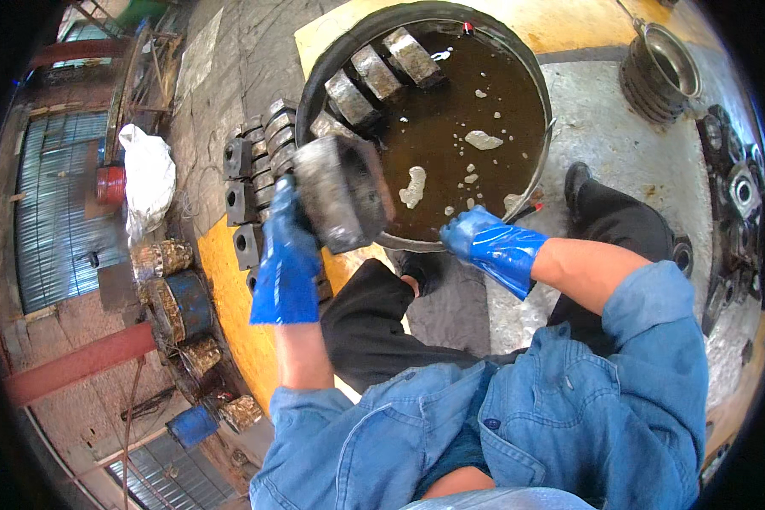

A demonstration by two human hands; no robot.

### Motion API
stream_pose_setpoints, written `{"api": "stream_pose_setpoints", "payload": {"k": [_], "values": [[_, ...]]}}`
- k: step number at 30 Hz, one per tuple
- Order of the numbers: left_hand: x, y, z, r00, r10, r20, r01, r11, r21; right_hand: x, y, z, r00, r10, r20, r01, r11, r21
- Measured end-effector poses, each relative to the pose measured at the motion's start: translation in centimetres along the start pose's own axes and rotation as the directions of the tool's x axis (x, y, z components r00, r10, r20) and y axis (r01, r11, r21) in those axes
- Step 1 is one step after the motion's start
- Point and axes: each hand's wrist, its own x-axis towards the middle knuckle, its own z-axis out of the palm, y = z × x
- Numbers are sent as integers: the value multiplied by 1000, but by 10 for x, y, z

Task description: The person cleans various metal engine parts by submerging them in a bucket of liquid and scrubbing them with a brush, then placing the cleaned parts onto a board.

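Observation:
My left hand, in a blue rubber glove, grips a heavy grey metal block with a hollowed side. The block is tilted over the near left rim of a round black tub of brown liquid and looks slightly blurred. Also gloved in blue, my right hand is closed at the tub's near rim; what its fingers hold, if anything, is hidden. Beside it, a thin dark piece with a red tip lies across the rim. Several similar metal blocks stand in a row along the tub's left inside wall.
Left of the tub, more dark blocks stand in rows on the floor. A metal pot stands at the far right, with dark machine parts below it. Rusty drums and a white sack are at left.

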Motion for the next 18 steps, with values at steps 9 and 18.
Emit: {"api": "stream_pose_setpoints", "payload": {"k": [9, 18], "values": [[35, -76, 101, 943, -106, 315, 11, 957, 289, -11, 2, 2, 971, -99, -217, 111, 993, 43], [121, -145, 66, 955, -107, 277, 11, 945, 328, -6, -3, -1, 984, -90, -152, 101, 992, 71]]}}
